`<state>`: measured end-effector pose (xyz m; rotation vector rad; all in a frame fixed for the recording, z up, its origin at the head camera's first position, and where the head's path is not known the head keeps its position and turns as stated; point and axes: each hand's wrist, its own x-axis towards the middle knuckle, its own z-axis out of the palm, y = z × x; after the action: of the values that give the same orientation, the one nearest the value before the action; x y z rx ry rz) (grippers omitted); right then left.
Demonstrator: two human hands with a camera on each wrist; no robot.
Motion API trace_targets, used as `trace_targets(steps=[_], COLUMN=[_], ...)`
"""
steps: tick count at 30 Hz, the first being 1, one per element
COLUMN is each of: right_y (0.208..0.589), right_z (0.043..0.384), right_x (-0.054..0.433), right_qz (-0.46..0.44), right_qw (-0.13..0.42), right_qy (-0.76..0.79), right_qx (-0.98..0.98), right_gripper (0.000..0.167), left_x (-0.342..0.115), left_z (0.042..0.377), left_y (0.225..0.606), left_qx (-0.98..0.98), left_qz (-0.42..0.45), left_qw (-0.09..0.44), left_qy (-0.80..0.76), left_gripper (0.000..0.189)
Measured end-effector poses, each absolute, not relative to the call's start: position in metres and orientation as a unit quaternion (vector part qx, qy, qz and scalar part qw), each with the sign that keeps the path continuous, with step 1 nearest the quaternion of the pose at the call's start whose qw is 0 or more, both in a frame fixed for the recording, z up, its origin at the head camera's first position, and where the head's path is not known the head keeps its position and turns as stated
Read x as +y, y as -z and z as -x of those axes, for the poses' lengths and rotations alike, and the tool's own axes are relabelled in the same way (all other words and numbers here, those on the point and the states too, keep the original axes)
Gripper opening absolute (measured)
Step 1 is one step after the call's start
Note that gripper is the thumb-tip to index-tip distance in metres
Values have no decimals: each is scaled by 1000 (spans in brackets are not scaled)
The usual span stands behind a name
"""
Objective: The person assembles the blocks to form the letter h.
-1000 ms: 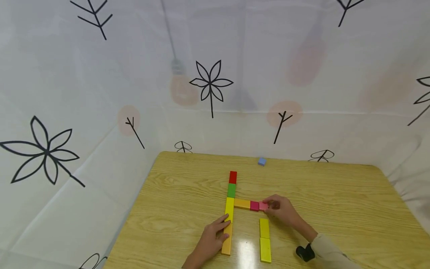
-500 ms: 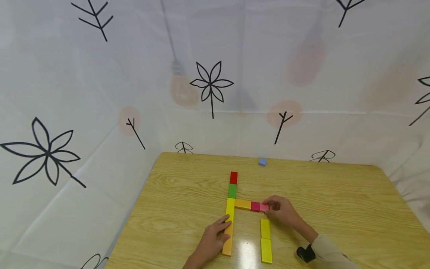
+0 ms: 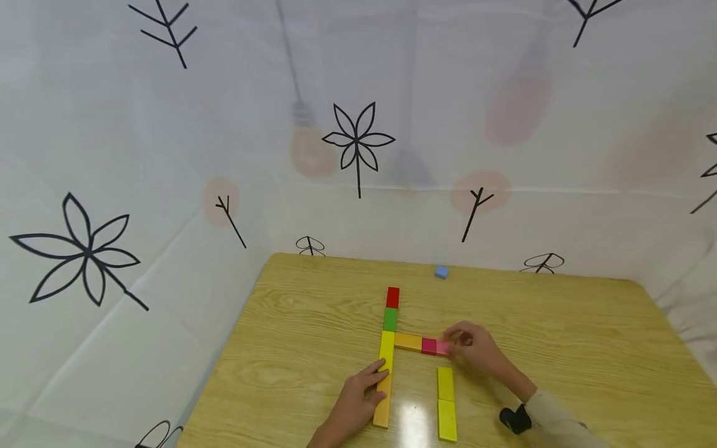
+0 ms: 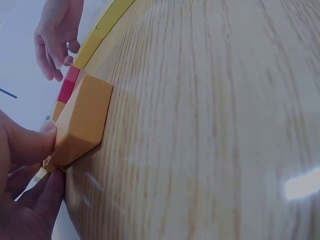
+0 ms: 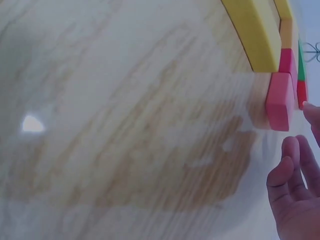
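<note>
On the wooden table, my left hand (image 3: 355,401) rests its fingertips and thumb on the column's yellow block (image 3: 387,348) and orange block (image 3: 383,401). In the left wrist view, the thumb (image 4: 37,145) lies along that orange block's edge. A green block (image 3: 390,319) and a red block (image 3: 393,297) top the column. Sideways from it runs a row: another orange block (image 3: 408,342), a magenta block (image 3: 429,346) and a pink block (image 5: 281,101). My right hand (image 5: 300,192), fingers loosely bent, is beside the pink end, with a gap showing in the right wrist view.
Two yellow blocks (image 3: 446,403) stand end to end below the pink block. A small blue block (image 3: 441,272) lies at the back edge. A black object (image 3: 515,420) sits by the right sleeve (image 3: 554,420). A patterned white cloth (image 3: 392,218) hangs behind the table.
My right hand has let go of the pink block and shifted slightly to the right. The left hand stays on the column. The head view has turned slightly left.
</note>
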<state>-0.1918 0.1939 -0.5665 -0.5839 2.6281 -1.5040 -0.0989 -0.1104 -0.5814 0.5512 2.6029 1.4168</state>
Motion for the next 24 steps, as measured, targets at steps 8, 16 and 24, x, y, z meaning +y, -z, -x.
trace_targets(steps=[8, 16, 24], right_y=[557, 547, 543], right_z=[201, 216, 232], right_x=[196, 192, 194], right_qz=[191, 190, 195], right_qw=[12, -3, -21], right_qy=[496, 491, 469], right_qx=[847, 850, 861], right_gripper=[22, 20, 21], left_x=[-111, -113, -112], left_z=[100, 100, 101], left_y=[583, 585, 585], left_qx=[861, 858, 855], left_qz=[-180, -181, -186], left_qw=[69, 70, 72], left_qy=[-470, -476, -479], left_gripper=[42, 41, 41])
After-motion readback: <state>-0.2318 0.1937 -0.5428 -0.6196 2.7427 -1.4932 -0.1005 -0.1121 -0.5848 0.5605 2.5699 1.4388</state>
